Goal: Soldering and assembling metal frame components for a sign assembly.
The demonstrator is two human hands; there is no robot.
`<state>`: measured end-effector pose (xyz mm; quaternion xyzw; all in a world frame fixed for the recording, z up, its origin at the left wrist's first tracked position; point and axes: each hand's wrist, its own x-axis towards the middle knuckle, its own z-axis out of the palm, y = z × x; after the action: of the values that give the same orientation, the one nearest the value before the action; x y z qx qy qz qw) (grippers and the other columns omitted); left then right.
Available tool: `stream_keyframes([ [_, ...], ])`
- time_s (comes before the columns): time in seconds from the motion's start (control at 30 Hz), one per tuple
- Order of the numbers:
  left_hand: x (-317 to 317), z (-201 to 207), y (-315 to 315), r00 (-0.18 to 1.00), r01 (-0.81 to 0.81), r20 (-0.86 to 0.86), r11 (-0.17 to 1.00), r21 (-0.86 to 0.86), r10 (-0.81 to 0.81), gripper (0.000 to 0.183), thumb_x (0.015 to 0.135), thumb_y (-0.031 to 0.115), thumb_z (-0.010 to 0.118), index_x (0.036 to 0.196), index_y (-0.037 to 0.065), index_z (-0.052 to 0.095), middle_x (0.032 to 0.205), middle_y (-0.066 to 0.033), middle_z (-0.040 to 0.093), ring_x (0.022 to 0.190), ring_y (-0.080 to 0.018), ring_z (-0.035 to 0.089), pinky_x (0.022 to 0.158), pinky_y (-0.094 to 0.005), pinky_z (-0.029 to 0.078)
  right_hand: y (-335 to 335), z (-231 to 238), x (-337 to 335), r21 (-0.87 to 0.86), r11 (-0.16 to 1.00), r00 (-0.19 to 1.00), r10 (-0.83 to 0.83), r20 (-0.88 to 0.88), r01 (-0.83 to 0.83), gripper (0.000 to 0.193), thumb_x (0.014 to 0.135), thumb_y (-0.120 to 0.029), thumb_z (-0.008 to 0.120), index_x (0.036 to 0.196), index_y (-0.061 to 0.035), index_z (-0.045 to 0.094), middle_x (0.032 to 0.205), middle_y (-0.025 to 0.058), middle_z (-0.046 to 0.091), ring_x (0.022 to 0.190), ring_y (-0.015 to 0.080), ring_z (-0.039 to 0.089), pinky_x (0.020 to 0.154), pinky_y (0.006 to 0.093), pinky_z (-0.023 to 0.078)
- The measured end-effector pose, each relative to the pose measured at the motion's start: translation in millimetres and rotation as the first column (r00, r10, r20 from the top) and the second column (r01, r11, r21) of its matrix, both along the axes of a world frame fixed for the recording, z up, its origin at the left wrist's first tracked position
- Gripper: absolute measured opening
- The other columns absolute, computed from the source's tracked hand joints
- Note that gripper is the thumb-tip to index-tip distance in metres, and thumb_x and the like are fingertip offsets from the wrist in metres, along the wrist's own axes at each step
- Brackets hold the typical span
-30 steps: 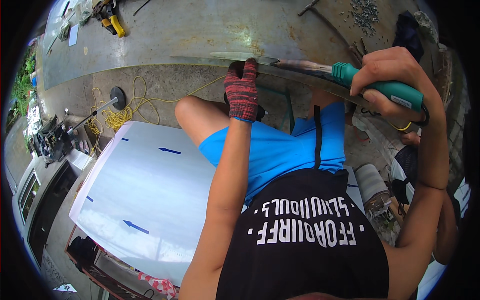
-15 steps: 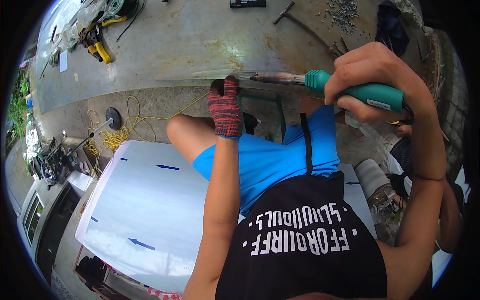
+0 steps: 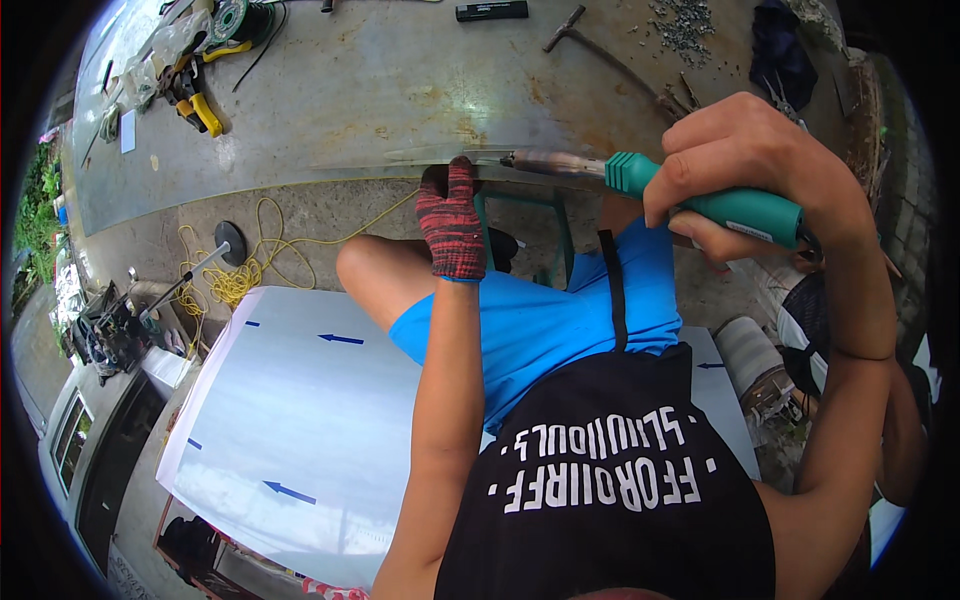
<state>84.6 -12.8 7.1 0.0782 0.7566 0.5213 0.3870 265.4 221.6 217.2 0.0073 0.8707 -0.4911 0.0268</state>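
Observation:
My right hand is wrapped round the green handle of a soldering iron, its fingers closed over the top. The iron's metal shaft points left along the near edge of the metal table. Its tip touches or sits just beside a thin clear strip at that edge; which of the two I cannot tell. In a red and black knit glove, my left hand pinches the clear strip close to the tip. What lies under its fingers is hidden.
Yellow-handled pliers and a green wire spool lie at the table's far left. A hammer and a pile of small grey pieces are at the far right. Yellow cord coils on the floor, beside a pale sheet with blue arrows.
The rear of the soldering iron and my right hand have dipped a little toward me. My gloved left hand stays nearly in place at the strip.

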Motion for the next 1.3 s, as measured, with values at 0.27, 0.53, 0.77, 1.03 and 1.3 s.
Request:
stream_keyframes([
  [0.27, 0.4, 1.1, -2.5, 1.000, -0.016, 0.009, 1.000, 0.009, 0.016, 0.034, 0.101, 0.032, 0.068, 0.099, -0.001, 0.064, 0.087, -0.0090, 0.069, 0.078, -0.0164, 0.062, 0.076, -0.0328, 0.051, -6.7, 9.6, 4.8, 0.032, 0.999, 0.991, -0.019, 0.133, 0.015, 0.015, 0.074, -0.007, 0.075, 0.089, -0.0082, 0.073, 0.077, 0.0092, 0.069, 0.069, 0.0268, 0.068, 0.062, 0.0367, 0.054],
  [0.53, 2.1, -11.2, -3.8, 0.999, -0.032, -0.003, 0.998, 0.048, 0.033, 0.034, 0.100, 0.032, 0.070, 0.100, -0.002, 0.064, 0.088, -0.0094, 0.069, 0.079, -0.0163, 0.062, 0.076, -0.0324, 0.051, -12.3, 7.8, 12.8, 0.035, 0.997, 0.992, -0.078, 0.098, 0.075, 0.017, 0.074, -0.007, 0.076, 0.091, -0.0081, 0.073, 0.077, 0.0085, 0.068, 0.067, 0.0275, 0.068, 0.060, 0.0362, 0.054],
  [0.77, 0.0, -14.2, -5.8, 0.999, -0.003, -0.043, 1.000, 0.031, 0.004, 0.036, 0.099, 0.033, 0.069, 0.100, -0.002, 0.066, 0.090, -0.0107, 0.069, 0.079, -0.0173, 0.060, 0.077, -0.0337, 0.051, -12.1, 7.0, 16.0, 0.025, 0.995, 0.991, -0.099, 0.085, 0.097, 0.019, 0.073, -0.004, 0.074, 0.092, -0.0082, 0.074, 0.077, 0.0085, 0.068, 0.067, 0.0270, 0.068, 0.060, 0.0362, 0.055],
  [1.03, -0.7, -17.2, -6.2, 0.999, 0.000, -0.047, 1.000, 0.031, 0.002, 0.037, 0.099, 0.035, 0.069, 0.102, -0.003, 0.066, 0.090, -0.0106, 0.069, 0.080, -0.0175, 0.060, 0.077, -0.0341, 0.050, -14.4, 7.0, 17.0, 0.025, 0.994, 0.989, -0.111, 0.093, 0.109, 0.020, 0.073, -0.003, 0.073, 0.093, -0.0078, 0.074, 0.078, 0.0085, 0.069, 0.068, 0.0274, 0.069, 0.062, 0.0367, 0.056],
  [1.3, 1.0, -12.6, -4.7, 0.999, -0.034, 0.008, 0.998, 0.051, 0.034, 0.034, 0.100, 0.032, 0.069, 0.101, -0.002, 0.065, 0.090, -0.0093, 0.069, 0.079, -0.0162, 0.059, 0.076, -0.0330, 0.050, -16.7, 7.4, 14.8, 0.024, 0.993, 0.988, -0.117, 0.102, 0.115, 0.020, 0.073, -0.003, 0.073, 0.093, -0.0080, 0.075, 0.082, 0.0091, 0.072, 0.071, 0.0272, 0.071, 0.065, 0.0361, 0.058],
])
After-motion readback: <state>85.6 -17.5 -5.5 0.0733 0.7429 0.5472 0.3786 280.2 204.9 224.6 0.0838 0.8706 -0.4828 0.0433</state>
